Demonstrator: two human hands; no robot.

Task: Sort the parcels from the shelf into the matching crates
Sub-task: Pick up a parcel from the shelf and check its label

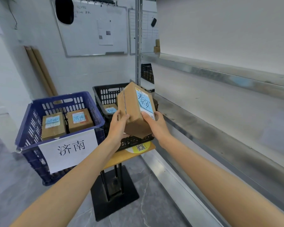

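left hand [120,126] and right hand [156,124] clasp the tilted parcel [134,105] over the near rim of the black crate [105,94] — best to level it, then lower it in beside the labelled box [111,110].

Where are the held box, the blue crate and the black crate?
Held box [130,105]: head view, brown side.
Blue crate [79,95]: head view, far rim.
Black crate [103,88]: head view, far wall.

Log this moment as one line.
parcel: label 泰安, over black crate | left hand: grips parcel | right hand: grips parcel | blue crate: two 济南 parcels
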